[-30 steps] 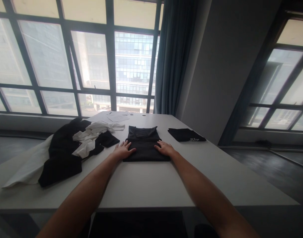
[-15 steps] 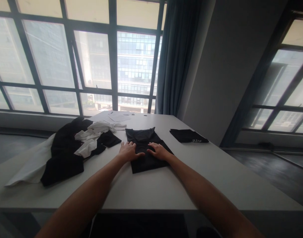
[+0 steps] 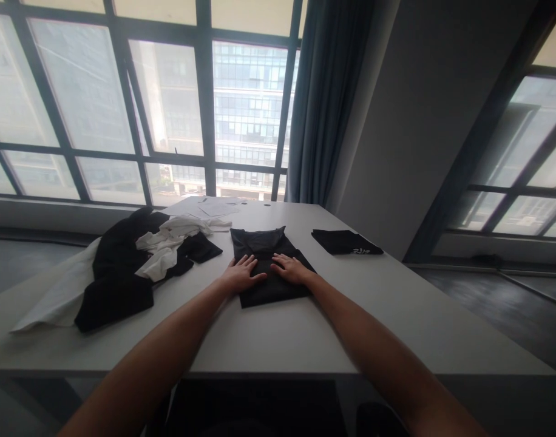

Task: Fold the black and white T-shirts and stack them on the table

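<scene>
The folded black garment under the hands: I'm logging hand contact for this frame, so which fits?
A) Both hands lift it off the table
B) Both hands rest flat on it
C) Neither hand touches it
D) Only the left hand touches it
B: the left hand and the right hand both lie palm-down on the folded black garment, which lies flat on the white table.

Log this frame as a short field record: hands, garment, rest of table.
left hand: flat, palm down on the folded black garment
right hand: flat on the same garment, beside the left
garment state: folded, lying skewed on the white table
left of it: pile of black and white clothes
right of it: second folded black piece
far edge: papers
</scene>
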### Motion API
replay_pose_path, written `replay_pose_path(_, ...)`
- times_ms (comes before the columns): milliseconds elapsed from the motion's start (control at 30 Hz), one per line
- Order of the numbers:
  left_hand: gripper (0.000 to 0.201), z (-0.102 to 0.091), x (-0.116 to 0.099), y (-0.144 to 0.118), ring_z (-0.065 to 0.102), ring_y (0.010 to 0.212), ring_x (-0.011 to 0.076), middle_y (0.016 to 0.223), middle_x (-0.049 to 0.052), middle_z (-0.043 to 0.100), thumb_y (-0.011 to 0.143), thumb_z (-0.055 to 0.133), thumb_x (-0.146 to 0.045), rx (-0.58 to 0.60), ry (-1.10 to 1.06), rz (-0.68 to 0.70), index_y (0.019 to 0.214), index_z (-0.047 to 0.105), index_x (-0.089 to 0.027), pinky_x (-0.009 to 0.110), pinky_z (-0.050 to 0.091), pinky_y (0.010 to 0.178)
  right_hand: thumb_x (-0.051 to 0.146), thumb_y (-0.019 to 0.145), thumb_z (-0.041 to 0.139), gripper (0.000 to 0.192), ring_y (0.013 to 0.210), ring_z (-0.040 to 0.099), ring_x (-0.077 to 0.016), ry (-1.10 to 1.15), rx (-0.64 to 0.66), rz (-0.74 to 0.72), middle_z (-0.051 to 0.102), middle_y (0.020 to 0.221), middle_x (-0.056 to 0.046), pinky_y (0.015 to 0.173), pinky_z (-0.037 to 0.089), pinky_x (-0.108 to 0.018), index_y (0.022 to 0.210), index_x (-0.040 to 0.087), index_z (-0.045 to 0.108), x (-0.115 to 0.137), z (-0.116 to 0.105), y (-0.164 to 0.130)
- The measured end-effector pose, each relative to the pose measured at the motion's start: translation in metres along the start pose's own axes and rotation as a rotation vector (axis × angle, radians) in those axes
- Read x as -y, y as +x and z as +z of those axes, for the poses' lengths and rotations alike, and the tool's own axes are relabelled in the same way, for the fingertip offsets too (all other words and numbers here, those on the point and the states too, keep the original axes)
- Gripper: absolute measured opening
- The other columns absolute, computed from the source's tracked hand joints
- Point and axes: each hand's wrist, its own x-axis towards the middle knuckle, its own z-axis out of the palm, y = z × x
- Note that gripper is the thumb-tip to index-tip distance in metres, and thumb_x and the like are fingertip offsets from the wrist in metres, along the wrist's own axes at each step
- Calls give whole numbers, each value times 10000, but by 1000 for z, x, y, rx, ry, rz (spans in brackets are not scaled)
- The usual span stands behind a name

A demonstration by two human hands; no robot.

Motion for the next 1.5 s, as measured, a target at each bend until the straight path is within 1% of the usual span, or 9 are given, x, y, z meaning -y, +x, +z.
replay_pose_path(333,768,-20,25,-5,138,1486,354,1615,126,173,900,327,-697,-32,69,-185,1506,351,-227,622,117,1145,506,993,337,599,1452,275,-238,-64,-89,332,299,1577,-107,1160,230,-450,1501,190,362,-57,-20,-2)
replay_pose_path(433,824,-24,23,-15,117,1493,337,1627,101,148,832,463,-725,-26,51,-19,1505,356,-262,574,105,1172,404,977,396,502,1337,458,-241,-70,-179,347,485,1462,-125,1075,355,-360,1408,169,500,-66,-29,-6)
replay_pose_path(567,991,-24,4,-27,123,1493,331,1628,36,164,638,695,-742,201,-87,273,1493,361,-369,522,109,1194,441,950,437,432,1155,605,-257,-61,-242,383,658,1247,-125,936,447,-320,1209,183,667,-69,-42,-10)
replay_pose_path(733,916,-29,-11,-33,149,1484,351,1623,41,180,681,708,-677,234,-93,278,1479,395,-355,557,108,1188,488,944,485,457,1080,633,-244,88,-147,363,689,1167,-139,902,461,-287,1125,133,710,-64,-49,-17)
replay_pose_path(867,635,-40,-10,-37,421,1377,294,1554,41,377,770,677,-503,166,-115,292,1362,568,-297,383,342,1128,496,941,501,519,850,659,-196,381,-30,311,711,1047,-119,719,513,-264,1284,125,619,-52,-50,-26)
replay_pose_path(1000,385,-46,-12,-38,635,1116,237,1285,28,659,793,599,-320,18,-97,309,1156,713,-258,288,473,963,238,889,559,576,657,598,-127,542,18,259,691,836,-30,623,502,-234,1453,195,451,-43,-52,-33)
replay_pose_path(1233,285,-49,-12,-35,688,820,245,885,66,741,855,508,-353,-288,58,26,1001,721,-231,301,487,702,25,719,546,589,766,637,-141,486,59,172,695,950,-47,740,518,-247,1280,187,628,-45,-54,-35)
replay_pose_path(1400,294,-46,-6,-28,682,848,244,892,85,733,892,476,-360,-411,-49,-100,1009,696,-206,294,472,728,276,609,849,655,968,625,-235,204,-191,-160,613,1152,-119,922,491,-374,1234,206,665,-39,-44,-31)
replay_pose_path(1500,280,-44,-2,-25,670,836,236,880,87,730,887,495,-351,-431,-109,-81,987,702,-192,293,466,743,431,667,817,365,1129,566,-283,161,-373,-314,588,1221,-115,1032,412,-437,962,226,755,-31,-37,-23)
